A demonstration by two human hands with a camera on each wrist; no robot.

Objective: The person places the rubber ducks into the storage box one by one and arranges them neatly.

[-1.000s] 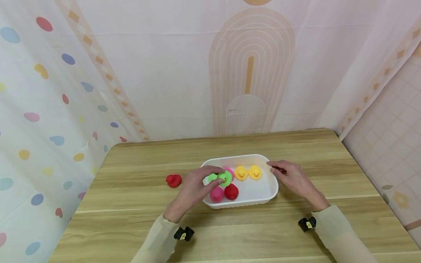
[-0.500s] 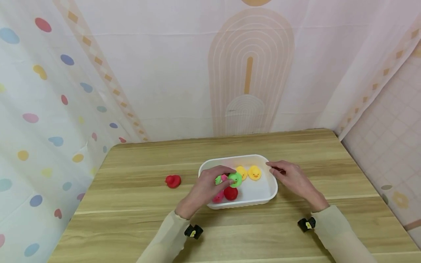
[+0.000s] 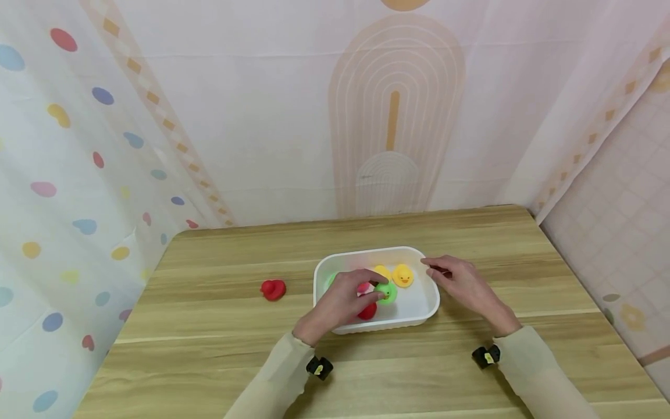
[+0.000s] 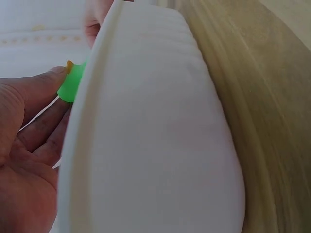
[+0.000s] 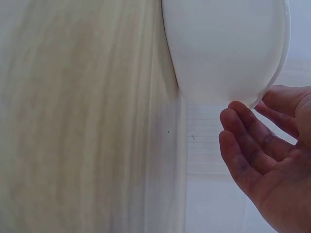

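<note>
My left hand [image 3: 342, 299] pinches a green toy duck [image 3: 386, 292] between thumb and fingers, over the inside of a white plastic tray [image 3: 408, 322]. In the left wrist view the green duck's orange beak shows beside the thumb, and the tray wall covers part of it. My right hand [image 3: 466, 285] grips the tray's right rim, fingertips against the outer wall in the right wrist view. Two yellow ducks [image 3: 403, 276] sit inside at the back. A red duck [image 3: 368, 311] and a pink one [image 3: 363, 287] lie partly behind the left hand, with another green duck [image 3: 331, 280] at its left.
On the wooden table [image 3: 209, 337], left of the tray, lies another red duck [image 3: 273, 289]. A patterned curtain [image 3: 277, 116] hangs behind the table's back edge and along its left side.
My left hand has carried the green duck rightward across the tray, from above the left-hand ducks to near the middle. The right hand has stayed at the tray's rim.
</note>
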